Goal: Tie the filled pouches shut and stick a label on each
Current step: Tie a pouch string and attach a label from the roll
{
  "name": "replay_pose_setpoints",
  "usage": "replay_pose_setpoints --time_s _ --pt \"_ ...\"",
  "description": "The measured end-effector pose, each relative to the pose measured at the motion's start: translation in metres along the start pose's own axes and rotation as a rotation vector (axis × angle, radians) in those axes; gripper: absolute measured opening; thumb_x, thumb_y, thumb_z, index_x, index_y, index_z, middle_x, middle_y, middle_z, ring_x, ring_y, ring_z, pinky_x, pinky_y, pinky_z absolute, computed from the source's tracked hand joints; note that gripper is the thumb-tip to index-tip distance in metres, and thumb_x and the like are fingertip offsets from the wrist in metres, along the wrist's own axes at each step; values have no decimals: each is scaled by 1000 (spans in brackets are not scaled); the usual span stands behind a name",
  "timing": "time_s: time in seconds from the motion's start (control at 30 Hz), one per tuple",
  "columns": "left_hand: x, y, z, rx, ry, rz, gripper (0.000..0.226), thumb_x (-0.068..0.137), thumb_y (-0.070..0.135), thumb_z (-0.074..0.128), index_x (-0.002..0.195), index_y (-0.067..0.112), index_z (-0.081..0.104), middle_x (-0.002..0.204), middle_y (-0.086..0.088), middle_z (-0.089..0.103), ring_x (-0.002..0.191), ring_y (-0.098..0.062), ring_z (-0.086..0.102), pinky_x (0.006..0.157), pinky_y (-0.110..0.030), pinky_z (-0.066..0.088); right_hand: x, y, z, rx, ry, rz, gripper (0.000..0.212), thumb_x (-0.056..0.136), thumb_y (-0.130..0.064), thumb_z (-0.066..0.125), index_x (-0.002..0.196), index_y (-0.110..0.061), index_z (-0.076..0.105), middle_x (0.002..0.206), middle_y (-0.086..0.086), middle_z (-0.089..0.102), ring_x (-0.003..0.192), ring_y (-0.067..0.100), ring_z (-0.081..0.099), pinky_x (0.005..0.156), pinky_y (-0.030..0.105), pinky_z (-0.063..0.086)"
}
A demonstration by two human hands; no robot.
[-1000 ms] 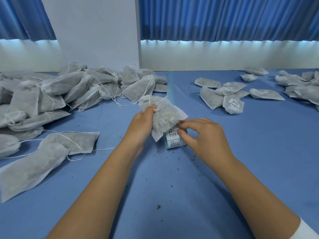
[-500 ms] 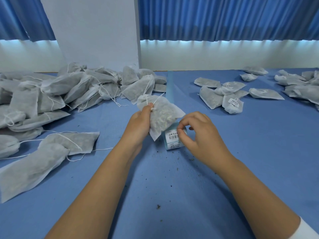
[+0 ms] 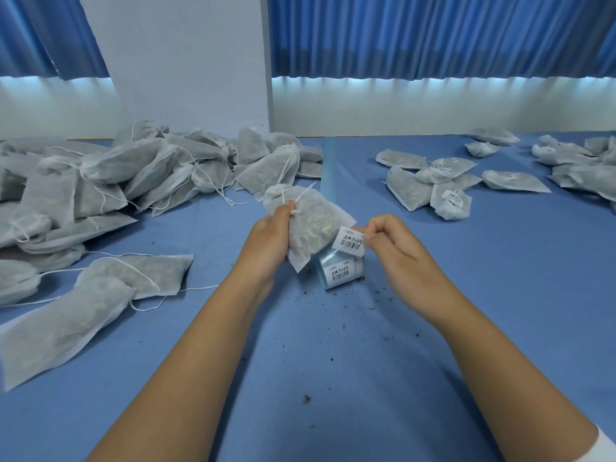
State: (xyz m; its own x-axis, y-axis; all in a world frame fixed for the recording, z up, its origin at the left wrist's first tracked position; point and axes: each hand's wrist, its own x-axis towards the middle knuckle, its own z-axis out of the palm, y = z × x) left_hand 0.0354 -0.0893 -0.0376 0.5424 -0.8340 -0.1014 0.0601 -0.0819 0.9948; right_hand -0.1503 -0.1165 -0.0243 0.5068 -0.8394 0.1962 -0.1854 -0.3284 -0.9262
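Pouch (image 3: pixel 311 225): held upright above the middle of the bench (image 3: pixel 333 361), neck gathered.
Left hand (image 3: pixel 268 240): fingers (image 3: pixel 287 208) are curled round the pouch neck.
Right hand (image 3: pixel 400 251): a label (image 3: pixel 350 242) is pinched between thumb and forefinger, just beside the pouch.
Label roll (image 3: pixel 338 271): laid on the bench under the hands.
Other pouches (image 3: pixel 116 175): piled toward the left edge.
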Motion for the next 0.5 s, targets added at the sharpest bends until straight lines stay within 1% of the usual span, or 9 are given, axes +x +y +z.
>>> replay_pose_setpoints --time_s 0.03,0.07,0.13,0.17,0.23,0.3,0.33,0.43,0.5 --pt "-1 0 0 -4 -6 5 38 99 47 46 87 21 71 69 11 74 58 1 67 52 -18 47 1 0 0 53 45 18 16 100 -14 43 85 -19 49 93 -30 69 83 -18 55 69 2 38" --pt "-2 1 0 -12 -11 17 37 99 46 47 87 21 71 70 11 74 59 1 67 53 -19 46 3 1 -1 108 107 32 17 98 -14 44 83 -20 50 96 -26 70 87 -15 57 76 4 39" --pt "-4 2 -1 -50 -17 66 34 100 43 48 88 21 71 74 11 75 65 1 69 53 -17 47 7 3 -4 253 254 63 18 95 -14 48 81 -22 54 98 -16 72 96 -1 62 92 19 45" --pt "-6 3 -2 -73 -24 99 32 100 42 49 90 21 70 77 10 76 68 0 70 53 -15 48 9 2 -6 339 316 78 17 94 -14 50 79 -21 55 95 -13 73 94 5 64 94 27 49" --pt "-9 6 -2 -109 -29 164 28 101 40 51 92 21 69 78 11 76 69 -1 71 52 -12 47 11 3 -11 452 384 71 16 93 -13 55 78 -19 58 83 -12 71 82 3 63 89 32 54" --pt "-13 9 -3 -121 -12 226 25 101 38 53 87 21 66 68 15 71 57 3 64 45 -10 42 12 5 -13 471 395 39 16 92 -11 59 78 -19 60 74 -16 68 76 -1 62 84 28 54" --pt "-15 11 -4 -129 -9 248 24 101 36 54 86 21 65 66 16 69 54 4 62 45 -9 41 12 6 -12 465 385 18 16 91 -10 60 79 -20 61 73 -18 68 75 -3 62 82 26 53" --pt "-17 15 -6 -158 -51 259 20 101 35 55 98 20 67 81 11 74 74 -3 70 56 -14 48 11 6 -10 452 320 -66 15 89 -8 65 88 -22 60 82 -16 68 81 -1 63 84 29 53" --pt "-20 16 -7 -141 -100 265 16 101 34 55 103 22 66 86 11 75 80 -5 72 61 -16 50 9 6 -8 450 271 -113 28 82 -13 71 103 -28 59 98 -9 69 95 4 66 92 35 53"
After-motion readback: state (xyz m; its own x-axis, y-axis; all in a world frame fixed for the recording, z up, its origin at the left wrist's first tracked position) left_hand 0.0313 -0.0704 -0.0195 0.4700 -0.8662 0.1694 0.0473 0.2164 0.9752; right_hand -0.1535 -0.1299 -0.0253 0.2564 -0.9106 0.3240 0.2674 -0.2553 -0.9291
